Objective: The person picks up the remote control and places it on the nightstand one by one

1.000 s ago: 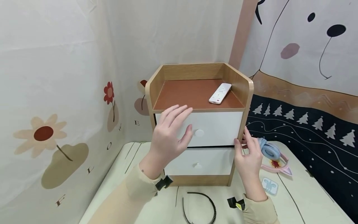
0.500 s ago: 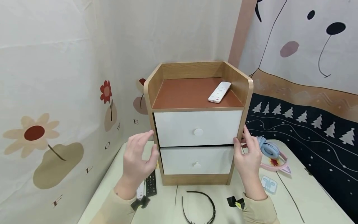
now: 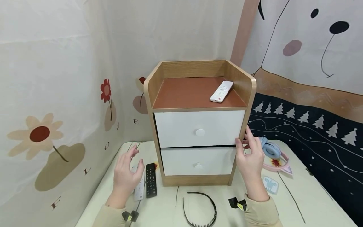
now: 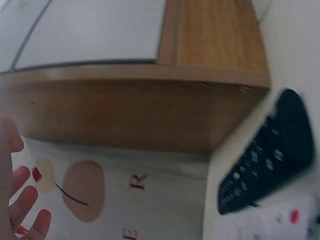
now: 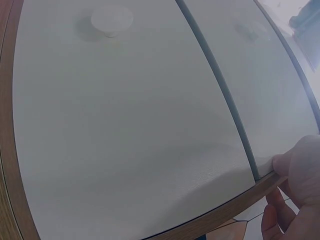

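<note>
A small wooden drawer cabinet (image 3: 195,180) with two white drawer fronts stands on the table, both drawers pushed in. My right hand (image 3: 250,157) holds the cabinet's right side edge, thumb at the front and fingers along the outer side; the right wrist view shows the thumb (image 5: 282,164) by the seam between the drawers. To the left of the cabinet, my left hand (image 3: 124,176) holds nothing, its fingers spread and relaxed. Close beside it lie a black remote control (image 3: 151,180) and a white remote control (image 3: 139,187), partly hidden by the hand.
Another white remote (image 3: 221,91) lies on the cabinet's brown top shelf. A black toothed headband (image 3: 214,208) is in front. Blue headphones (image 3: 270,148), a pink cat-ear headband (image 3: 283,164) and a small light-blue square case (image 3: 270,185) lie at right. Printed curtains (image 3: 71,94) hang behind.
My left hand has moved left and down from in front of the upper drawer to beside the cabinet, uncovering the remotes. My right hand stays on the cabinet's side.
</note>
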A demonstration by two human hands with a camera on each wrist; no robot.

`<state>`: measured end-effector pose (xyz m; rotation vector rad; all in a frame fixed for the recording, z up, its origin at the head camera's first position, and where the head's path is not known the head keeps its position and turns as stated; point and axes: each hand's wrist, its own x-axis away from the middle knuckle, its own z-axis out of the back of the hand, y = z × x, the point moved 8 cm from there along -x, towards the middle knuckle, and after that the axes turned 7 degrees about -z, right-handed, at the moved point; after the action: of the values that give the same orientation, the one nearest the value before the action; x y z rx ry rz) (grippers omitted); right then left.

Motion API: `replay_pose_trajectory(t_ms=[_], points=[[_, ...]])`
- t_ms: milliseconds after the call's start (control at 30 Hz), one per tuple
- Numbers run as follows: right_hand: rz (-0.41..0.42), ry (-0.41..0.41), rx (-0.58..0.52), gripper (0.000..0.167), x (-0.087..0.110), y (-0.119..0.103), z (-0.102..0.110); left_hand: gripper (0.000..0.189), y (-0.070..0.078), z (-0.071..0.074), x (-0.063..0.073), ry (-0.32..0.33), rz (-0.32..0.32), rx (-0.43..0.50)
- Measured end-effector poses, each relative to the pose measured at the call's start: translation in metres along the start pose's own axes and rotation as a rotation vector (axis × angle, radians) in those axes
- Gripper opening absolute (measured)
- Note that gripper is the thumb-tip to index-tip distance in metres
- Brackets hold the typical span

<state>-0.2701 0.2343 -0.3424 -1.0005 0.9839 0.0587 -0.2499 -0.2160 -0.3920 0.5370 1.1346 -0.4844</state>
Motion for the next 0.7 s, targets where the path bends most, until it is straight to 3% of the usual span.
replay_pose_trajectory(t_ms=[233,400,700], points=[[0.007,0.002,0.005,0.062,-0.001,0.000,-0.001,0.070,-0.030,-0.008,0.034,-0.179,0.199,-0.083],[0.020,0.017,0.005,0.062,-0.002,0.000,0.001,0.074,-0.052,-0.017,0.054,-0.319,0.354,-0.081],[0.004,0.004,0.007,0.063,-0.001,0.001,-0.001,0.088,-0.085,-0.028,0.096,-0.641,0.611,-0.119]])
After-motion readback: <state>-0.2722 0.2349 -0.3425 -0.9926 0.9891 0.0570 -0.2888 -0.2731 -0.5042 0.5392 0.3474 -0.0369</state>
